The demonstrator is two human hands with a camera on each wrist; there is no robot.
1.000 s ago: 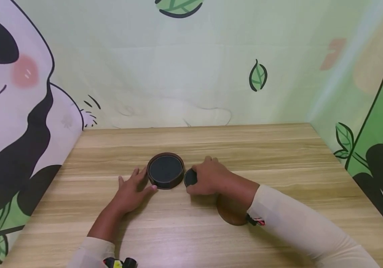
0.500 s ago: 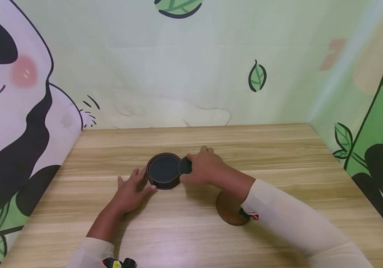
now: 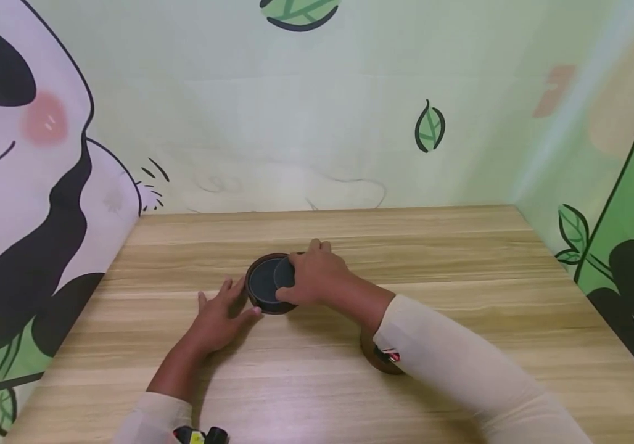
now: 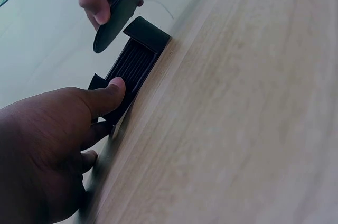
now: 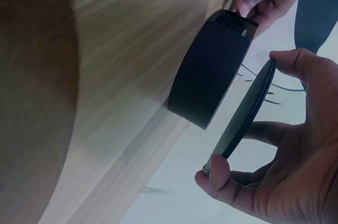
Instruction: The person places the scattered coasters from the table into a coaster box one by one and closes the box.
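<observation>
A dark round holder (image 3: 264, 288) with a brown rim stands on the wooden table (image 3: 461, 277). My left hand (image 3: 221, 311) lies flat beside it, thumb and forefinger touching its left side. In the left wrist view the thumb (image 4: 108, 93) presses the holder's ribbed wall (image 4: 134, 64). My right hand (image 3: 312, 277) pinches a thin dark disc (image 3: 284, 272) by its edge, tilted just above the holder's opening. The right wrist view shows the disc (image 5: 243, 113) edge-on between thumb and fingers (image 5: 288, 174), close beside the holder (image 5: 211, 71).
A brown round disc (image 3: 375, 361) lies on the table under my right forearm, partly hidden by the sleeve. Panda-print cloth walls (image 3: 28, 185) close in the table at the left, back and right.
My right hand has carried the dark disc leftward from beside the holder to above its opening. The left hand has stayed against the holder.
</observation>
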